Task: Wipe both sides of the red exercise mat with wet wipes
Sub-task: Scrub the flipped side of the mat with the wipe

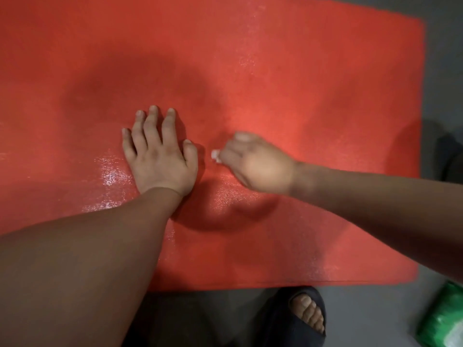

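The red exercise mat (300,71) lies flat on the grey floor (375,309), filling most of the frame. At centre, my left hand (160,159) presses it, fingers spread. Just right, my right hand (253,164), blurred, curls its fingers round a white wet wipe (216,156). A green pack (443,319) sits lower right.

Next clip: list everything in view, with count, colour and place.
mat: one, red, flat on the floor, glistening wet in patches
wipe: one, white, mostly hidden in the right hand, on the mat
pack: one, green, on the floor at bottom right, partly cut off
floor: grey, around the mat
dark shape: one, at the right edge, too blurred to identify
sandal: one, dark, on a foot below the mat's near edge
left hand: flat on the mat, fingers spread
right hand: curled round the wipe, blurred
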### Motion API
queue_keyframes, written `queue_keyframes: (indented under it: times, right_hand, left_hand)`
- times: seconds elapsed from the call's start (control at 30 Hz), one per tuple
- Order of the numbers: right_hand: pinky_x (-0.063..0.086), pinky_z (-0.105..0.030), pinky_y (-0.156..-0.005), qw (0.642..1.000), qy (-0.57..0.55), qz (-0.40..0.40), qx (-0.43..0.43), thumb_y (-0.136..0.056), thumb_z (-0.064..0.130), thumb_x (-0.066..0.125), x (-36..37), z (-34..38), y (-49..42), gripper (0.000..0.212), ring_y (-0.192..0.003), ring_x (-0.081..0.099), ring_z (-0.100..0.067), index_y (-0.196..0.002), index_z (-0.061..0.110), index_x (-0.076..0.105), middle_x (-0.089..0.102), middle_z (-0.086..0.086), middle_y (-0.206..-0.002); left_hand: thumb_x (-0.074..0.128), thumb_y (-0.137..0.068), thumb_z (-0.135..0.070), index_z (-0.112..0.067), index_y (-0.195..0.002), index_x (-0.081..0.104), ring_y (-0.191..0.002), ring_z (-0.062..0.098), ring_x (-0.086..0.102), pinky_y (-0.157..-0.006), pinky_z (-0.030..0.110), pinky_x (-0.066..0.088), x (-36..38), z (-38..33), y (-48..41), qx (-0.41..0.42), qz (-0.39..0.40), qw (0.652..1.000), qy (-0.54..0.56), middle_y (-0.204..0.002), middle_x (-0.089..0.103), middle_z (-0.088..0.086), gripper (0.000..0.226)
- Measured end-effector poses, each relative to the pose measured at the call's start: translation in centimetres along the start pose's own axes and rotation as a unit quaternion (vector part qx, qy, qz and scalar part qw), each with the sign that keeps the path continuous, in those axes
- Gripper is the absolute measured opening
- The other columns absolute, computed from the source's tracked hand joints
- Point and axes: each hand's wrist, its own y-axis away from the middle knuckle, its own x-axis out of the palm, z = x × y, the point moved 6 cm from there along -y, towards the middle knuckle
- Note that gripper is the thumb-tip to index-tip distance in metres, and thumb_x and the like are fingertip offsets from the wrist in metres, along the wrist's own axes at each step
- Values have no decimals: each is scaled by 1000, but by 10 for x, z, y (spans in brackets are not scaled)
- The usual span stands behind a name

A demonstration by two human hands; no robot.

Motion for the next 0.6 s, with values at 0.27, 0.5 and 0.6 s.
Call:
queue_keyframes:
  times: [0.27, 0.5, 0.6]
  right_hand:
    - [44, -44, -70, 981, 63, -105, 153, -100, 15, 49, -34, -97, -38, 6, -76, 55, -37, -96, 19, 46, 61, -16, -83]
    - [45, -43, -78, 996, 15, 47, -74, -99, 14, 56, -1, -9, -19, 13, -86, 51, -31, -112, 14, 58, 56, -8, -91]
    - [45, -43, -74, 998, 61, -23, -26, -101, 19, 50, -16, -50, -44, 13, -83, 55, -32, -102, 14, 62, 61, -10, -89]
  left_hand:
    - [45, -92, -44, -21, -154, 41, -154, 31, 23, -125, 56, 11, 1, 0, 0, -3, 5, 1000, 6, -162, 36, 11, 66]
    - [46, -92, -43, -20, -153, 42, -153, 32, 23, -124, 57, 12, 1, 0, -1, 3, -1, 1000, -2, -161, 37, 11, 66]
    - [46, -91, -42, -20, -153, 43, -153, 32, 25, -124, 57, 13, 0, -1, -1, 3, -4, 1000, 1, -160, 38, 11, 66]
